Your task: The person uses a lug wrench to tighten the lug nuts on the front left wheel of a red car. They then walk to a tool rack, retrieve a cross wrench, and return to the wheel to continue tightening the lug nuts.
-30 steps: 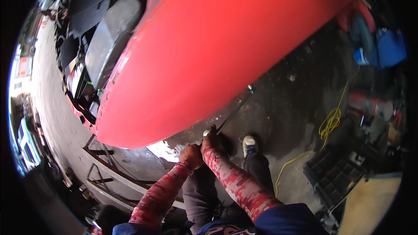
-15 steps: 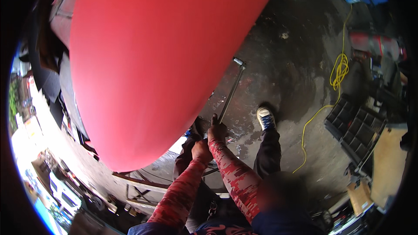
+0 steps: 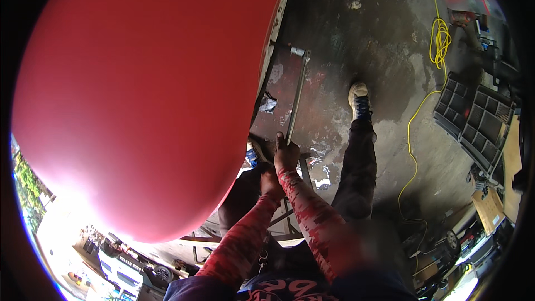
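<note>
My right hand (image 3: pixel 286 158) is wrapped round the handle of a long breaker bar (image 3: pixel 297 100), thumb pointing along it. Close below it, my left hand (image 3: pixel 270 183) is closed at the lower end of the same handle, its fingers partly hidden. At the bar's far end a silver socket (image 3: pixel 297 51) points left, in line with a dark rod that runs to the underside edge of a big, smooth red panel (image 3: pixel 139 95). The panel fills the left of the view and hides what lies beneath it.
A metal stand (image 3: pixel 200 238) shows under the panel's near end. My right shoe (image 3: pixel 359 97) is on the stained concrete floor. A yellow cord (image 3: pixel 411 139) runs along the right, coiled farther up. Beside it lie a black gridded plastic panel (image 3: pixel 473 114) and cardboard (image 3: pixel 489 212).
The view has shifted, so the red panel covers more of the left. The socket now shows in line with the rod at the panel's edge. Both hands keep their grip on the breaker bar.
</note>
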Tool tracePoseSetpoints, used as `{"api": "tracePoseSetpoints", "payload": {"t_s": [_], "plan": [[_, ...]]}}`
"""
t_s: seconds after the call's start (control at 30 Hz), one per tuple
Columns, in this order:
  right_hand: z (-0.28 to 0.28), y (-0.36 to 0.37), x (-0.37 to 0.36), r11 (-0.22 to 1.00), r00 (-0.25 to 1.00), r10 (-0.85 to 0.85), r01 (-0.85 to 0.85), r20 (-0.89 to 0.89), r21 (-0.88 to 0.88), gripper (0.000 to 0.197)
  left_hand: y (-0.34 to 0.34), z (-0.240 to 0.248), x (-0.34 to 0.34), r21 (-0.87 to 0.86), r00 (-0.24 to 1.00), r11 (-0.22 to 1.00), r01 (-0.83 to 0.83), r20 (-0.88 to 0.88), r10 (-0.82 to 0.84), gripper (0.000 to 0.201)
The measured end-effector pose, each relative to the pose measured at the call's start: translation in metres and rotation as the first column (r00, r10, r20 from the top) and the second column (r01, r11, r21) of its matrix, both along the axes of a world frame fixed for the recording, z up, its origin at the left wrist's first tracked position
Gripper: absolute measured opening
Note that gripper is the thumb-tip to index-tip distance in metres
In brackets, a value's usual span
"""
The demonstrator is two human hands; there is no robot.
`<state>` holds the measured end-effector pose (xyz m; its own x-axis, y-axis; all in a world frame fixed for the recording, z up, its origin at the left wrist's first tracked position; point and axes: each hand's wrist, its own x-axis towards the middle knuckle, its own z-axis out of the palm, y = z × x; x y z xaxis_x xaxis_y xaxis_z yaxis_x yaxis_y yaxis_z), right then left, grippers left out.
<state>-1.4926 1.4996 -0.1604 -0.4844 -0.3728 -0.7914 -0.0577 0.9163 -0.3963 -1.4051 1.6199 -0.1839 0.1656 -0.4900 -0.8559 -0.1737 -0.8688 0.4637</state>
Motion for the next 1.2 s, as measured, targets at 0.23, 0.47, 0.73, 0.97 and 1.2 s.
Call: {"api": "tracePoseSetpoints", "payload": {"t_s": [0.23, 0.47, 0.73, 0.97, 1.2], "plan": [[-0.022, 0.012, 0.004, 0.993, 0.999, -0.031, 0.029, -0.015, -0.116, 0.061, 0.039, -0.049, 0.005, -0.06, 0.933, 0.959, 0.278, 0.256, -0.254, 0.033], [-0.024, 0.015, 0.003, 0.978, 0.999, -0.046, 0.046, 0.002, -0.204, 0.06, 0.049, -0.061, 0.01, -0.183, 0.981, 0.978, 0.099, 0.183, -0.065, 0.037], [-0.039, 0.023, 0.01, 0.963, 0.993, -0.052, 0.022, -0.103, -0.27, 0.061, 0.052, -0.073, 0.017, -0.155, 0.988, 0.985, 0.078, 0.147, -0.055, 0.029], [-0.114, 0.031, 0.016, 0.96, 0.996, -0.091, 0.087, -0.002, -0.266, 0.065, 0.01, -0.117, 0.011, 0.15, 0.992, 0.981, -0.121, -0.021, 0.125, 0.036], [-0.135, 0.024, -0.016, 0.956, 0.951, 0.247, -0.207, 0.187, -0.209, 0.055, -0.065, -0.078, -0.018, -0.278, 0.988, 0.96, 0.02, -0.143, -0.062, 0.041]]}}
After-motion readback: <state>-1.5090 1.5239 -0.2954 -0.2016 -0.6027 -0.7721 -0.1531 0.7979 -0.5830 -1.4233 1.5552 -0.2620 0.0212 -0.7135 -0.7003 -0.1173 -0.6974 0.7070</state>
